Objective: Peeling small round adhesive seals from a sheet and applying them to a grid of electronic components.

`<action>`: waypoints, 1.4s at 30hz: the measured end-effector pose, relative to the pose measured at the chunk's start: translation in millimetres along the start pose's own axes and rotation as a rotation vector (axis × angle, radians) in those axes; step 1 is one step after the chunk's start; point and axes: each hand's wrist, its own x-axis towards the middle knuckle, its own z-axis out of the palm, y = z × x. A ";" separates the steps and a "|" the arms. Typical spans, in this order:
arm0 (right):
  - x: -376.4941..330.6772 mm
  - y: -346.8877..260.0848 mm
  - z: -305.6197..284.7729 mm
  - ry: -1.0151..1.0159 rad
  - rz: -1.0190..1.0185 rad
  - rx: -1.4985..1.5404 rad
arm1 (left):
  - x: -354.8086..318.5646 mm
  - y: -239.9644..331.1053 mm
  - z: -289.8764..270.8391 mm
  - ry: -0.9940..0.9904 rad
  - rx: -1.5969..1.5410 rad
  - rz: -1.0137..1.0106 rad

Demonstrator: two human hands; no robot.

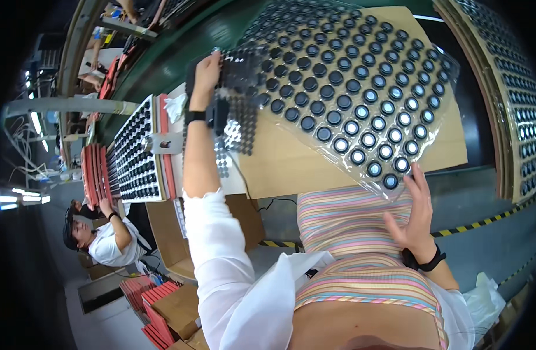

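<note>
A clear plastic blister tray (314, 143) full of round black parts with shiny centres lies at a slant on brown cardboard (279, 169). My right hand (417, 219) is at the tray's near right corner, fingers stretched and thumb apart. Its fingertips are at the tray's rim, and I cannot tell how firmly they touch. Farther left, my left hand (207, 74) is closed at the edge of a dark, glossy block or sheet (240, 70). What its fingers grip is hidden. Below that lies a clear sheet of small grey discs (242, 125).
More filled trays (513, 87) are stacked on cardboard at the right. A white tray of black parts (137, 151) stands left, beside red trays (93, 172). A co-worker (107, 233) reaches toward those. An open cardboard box (239, 221) sits below the table edge.
</note>
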 end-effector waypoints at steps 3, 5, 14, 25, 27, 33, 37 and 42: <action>-7.6 0.7 15.5 -0.013 -0.095 0.053 | 7.9 22.8 4.6 -0.064 0.111 0.002; -9.2 -0.4 21.1 -0.032 -0.117 0.052 | -0.8 43.4 3.5 -0.036 0.111 0.047; -3.4 -11.5 40.0 -0.242 -0.289 0.144 | -154.1 113.4 -47.4 -0.062 0.099 0.055; 60.2 -46.7 39.1 -0.586 -0.370 0.293 | -321.7 160.4 -10.7 0.110 0.043 -0.160; 73.6 -52.0 32.5 -0.595 -0.188 0.494 | -331.4 152.7 -1.3 0.082 0.055 -0.215; 120.4 -55.0 13.7 -0.372 -0.013 0.519 | -343.6 150.5 46.8 0.165 -0.034 0.005; 133.6 -62.5 14.9 -0.386 -0.271 0.492 | -339.0 153.6 76.4 0.057 -0.066 0.120; 131.0 -56.8 16.8 -0.553 0.108 0.719 | -338.5 156.2 93.4 0.014 -0.002 0.234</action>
